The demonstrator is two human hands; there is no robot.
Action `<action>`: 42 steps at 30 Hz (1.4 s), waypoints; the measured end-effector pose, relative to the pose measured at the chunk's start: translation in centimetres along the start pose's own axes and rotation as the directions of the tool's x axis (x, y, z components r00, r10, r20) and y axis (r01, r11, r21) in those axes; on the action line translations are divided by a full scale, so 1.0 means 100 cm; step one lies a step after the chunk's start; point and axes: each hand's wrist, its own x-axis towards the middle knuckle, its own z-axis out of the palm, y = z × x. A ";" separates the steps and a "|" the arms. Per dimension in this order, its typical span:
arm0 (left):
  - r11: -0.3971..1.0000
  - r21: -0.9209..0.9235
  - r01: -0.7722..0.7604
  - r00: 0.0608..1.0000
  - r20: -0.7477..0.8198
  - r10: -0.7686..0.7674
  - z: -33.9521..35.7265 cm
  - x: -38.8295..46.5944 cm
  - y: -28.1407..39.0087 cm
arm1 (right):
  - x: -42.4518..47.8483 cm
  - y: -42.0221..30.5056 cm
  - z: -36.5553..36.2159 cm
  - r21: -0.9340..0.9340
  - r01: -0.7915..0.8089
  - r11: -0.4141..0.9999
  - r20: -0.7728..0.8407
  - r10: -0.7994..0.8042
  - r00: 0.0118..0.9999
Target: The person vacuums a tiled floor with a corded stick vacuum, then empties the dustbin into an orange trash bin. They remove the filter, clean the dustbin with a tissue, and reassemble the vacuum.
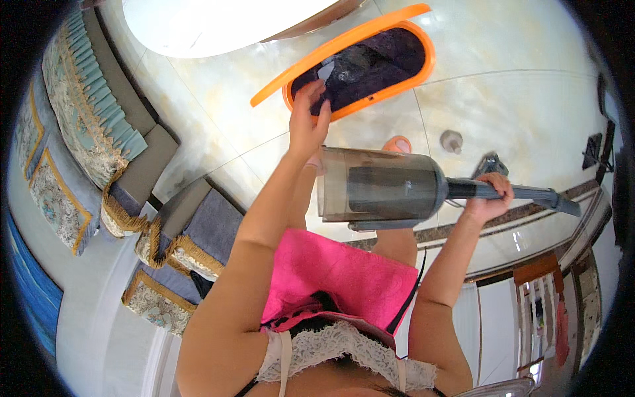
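Note:
My right hand (488,196) grips the grey handle of a handheld vacuum cleaner (397,188), held sideways before my body. Its see-through dust cup (335,183) points left, and its slim grey end points right. Over the near left rim of an orange trash bin (424,74), my left hand (310,111) has its thumb and fingers apart. The bin's long orange lid (342,42) stands raised along the far side. A dark bag (377,64) lines the bin. Close to my left fingertips is a pale scrap (326,69); whether they touch it is unclear.
On the tiled floor, right of the bin, lies a small grey cup-shaped part (451,141). A dark attachment (491,164) is beyond my right hand. A white table (213,25) stands at the top. Sofas with fringed covers (94,99) line the left. My slippered foot (398,144) is below the bin.

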 end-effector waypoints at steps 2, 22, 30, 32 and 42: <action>0.787 -0.410 0.462 0.878 0.089 -0.469 -0.007 -0.035 0.039 | -0.026 -0.005 -0.006 -0.073 0.058 0.996 -0.060 -0.062 0.996; 0.444 -0.761 0.473 0.852 0.267 -0.451 -0.056 -0.133 0.275 | -0.259 0.094 0.052 -0.281 -0.644 0.712 -0.264 0.587 0.765; 0.352 -0.826 0.440 0.870 0.295 -0.395 -0.127 -0.129 0.291 | -0.294 0.129 0.059 -0.383 -0.777 0.500 -0.214 0.770 0.601; 0.386 -0.843 0.375 0.917 0.277 -0.286 -0.147 -0.123 0.279 | -0.298 0.140 0.072 -0.461 -0.811 0.361 -0.273 0.811 0.517; 0.241 -0.879 0.412 0.891 0.332 -0.311 -0.277 -0.024 0.193 | -0.208 0.289 0.243 -0.757 0.272 -0.594 -0.435 0.769 0.468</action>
